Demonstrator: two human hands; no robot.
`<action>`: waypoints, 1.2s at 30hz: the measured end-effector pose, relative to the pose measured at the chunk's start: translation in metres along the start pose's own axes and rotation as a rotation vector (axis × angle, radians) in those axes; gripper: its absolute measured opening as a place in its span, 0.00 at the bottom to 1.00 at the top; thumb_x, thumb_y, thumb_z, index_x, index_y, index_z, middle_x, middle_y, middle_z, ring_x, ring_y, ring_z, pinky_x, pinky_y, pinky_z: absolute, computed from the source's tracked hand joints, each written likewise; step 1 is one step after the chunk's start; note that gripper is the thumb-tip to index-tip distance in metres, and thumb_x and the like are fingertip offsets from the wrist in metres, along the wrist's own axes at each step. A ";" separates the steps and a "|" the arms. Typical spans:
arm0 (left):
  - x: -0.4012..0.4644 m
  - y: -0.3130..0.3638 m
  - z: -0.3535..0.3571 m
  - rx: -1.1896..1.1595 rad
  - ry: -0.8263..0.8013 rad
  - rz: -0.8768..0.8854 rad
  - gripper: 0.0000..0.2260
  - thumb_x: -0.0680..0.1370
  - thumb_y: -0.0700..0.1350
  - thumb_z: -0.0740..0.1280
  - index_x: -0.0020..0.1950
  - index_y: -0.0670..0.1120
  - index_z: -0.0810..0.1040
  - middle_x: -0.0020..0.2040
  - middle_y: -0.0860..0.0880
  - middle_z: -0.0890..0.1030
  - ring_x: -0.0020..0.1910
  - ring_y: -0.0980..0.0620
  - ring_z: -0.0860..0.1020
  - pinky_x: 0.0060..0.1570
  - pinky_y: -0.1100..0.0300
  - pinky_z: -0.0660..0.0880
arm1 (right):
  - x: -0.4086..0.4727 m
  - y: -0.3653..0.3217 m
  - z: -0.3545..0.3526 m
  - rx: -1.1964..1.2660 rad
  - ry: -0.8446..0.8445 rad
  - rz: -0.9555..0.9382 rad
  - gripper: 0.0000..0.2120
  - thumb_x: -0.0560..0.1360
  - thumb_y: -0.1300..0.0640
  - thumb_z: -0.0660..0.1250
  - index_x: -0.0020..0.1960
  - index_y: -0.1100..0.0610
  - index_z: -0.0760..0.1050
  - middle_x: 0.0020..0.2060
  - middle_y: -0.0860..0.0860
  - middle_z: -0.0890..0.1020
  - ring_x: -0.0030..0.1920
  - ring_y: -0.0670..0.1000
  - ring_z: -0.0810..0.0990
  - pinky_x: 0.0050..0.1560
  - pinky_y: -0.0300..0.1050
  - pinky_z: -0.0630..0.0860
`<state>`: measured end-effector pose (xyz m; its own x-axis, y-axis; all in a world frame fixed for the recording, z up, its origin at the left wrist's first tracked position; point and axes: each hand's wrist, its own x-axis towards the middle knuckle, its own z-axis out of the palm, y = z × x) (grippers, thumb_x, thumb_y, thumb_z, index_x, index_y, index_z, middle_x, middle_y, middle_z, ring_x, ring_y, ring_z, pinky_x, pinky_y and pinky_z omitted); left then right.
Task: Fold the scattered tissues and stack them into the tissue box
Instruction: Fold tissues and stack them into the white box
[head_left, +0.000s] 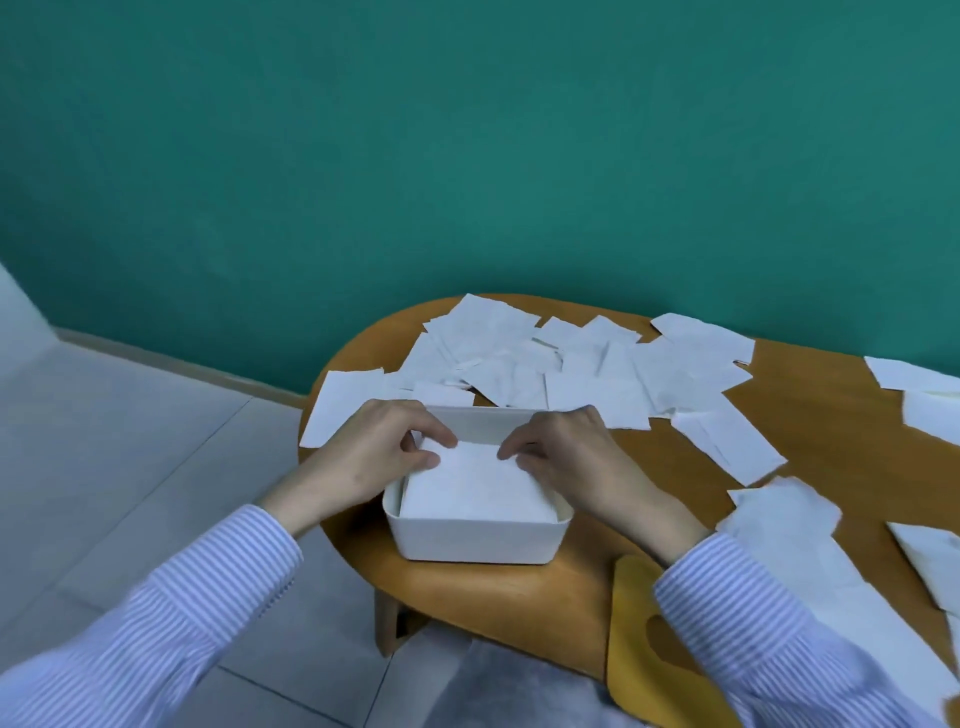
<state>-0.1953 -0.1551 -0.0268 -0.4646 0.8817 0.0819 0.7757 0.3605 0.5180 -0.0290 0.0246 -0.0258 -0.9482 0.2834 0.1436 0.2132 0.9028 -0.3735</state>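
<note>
Left hand (382, 449) & right hand (566, 457) pinch folded tissue (478, 488) atop stack in tissue box (475, 540) (prob. early), w/ many loose tissues (571, 369) left.

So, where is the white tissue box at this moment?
In the head view, the tissue box stands at the near left end of the wooden table, under both hands, with the scattered tissues behind it.

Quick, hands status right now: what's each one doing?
Left hand: fingers curled, pinching the folded tissue in the tissue box.
Right hand: pinching the same tissue's far edge.
</note>
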 end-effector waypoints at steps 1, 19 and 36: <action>0.002 -0.001 0.002 0.046 -0.015 0.025 0.11 0.77 0.44 0.74 0.55 0.58 0.84 0.49 0.62 0.79 0.43 0.63 0.75 0.44 0.67 0.70 | 0.001 0.000 0.001 -0.038 0.010 0.000 0.13 0.78 0.60 0.63 0.53 0.46 0.83 0.49 0.43 0.83 0.52 0.47 0.78 0.61 0.43 0.62; 0.003 0.021 0.011 0.471 -0.275 0.124 0.23 0.79 0.56 0.68 0.74 0.58 0.72 0.69 0.56 0.77 0.64 0.50 0.73 0.57 0.63 0.63 | 0.005 -0.006 0.002 -0.401 -0.355 -0.136 0.23 0.76 0.42 0.67 0.70 0.39 0.71 0.67 0.40 0.76 0.71 0.46 0.69 0.75 0.53 0.34; 0.000 0.093 0.028 0.353 0.122 0.212 0.21 0.84 0.60 0.55 0.76 0.57 0.67 0.75 0.58 0.69 0.73 0.56 0.68 0.69 0.57 0.64 | -0.073 0.031 -0.033 -0.254 0.322 0.045 0.19 0.75 0.50 0.71 0.65 0.46 0.77 0.65 0.46 0.79 0.66 0.52 0.76 0.70 0.54 0.66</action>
<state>-0.1111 -0.1131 -0.0025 -0.3097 0.9128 0.2663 0.9482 0.2758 0.1575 0.0544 0.0426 -0.0180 -0.8228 0.3753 0.4269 0.3426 0.9267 -0.1542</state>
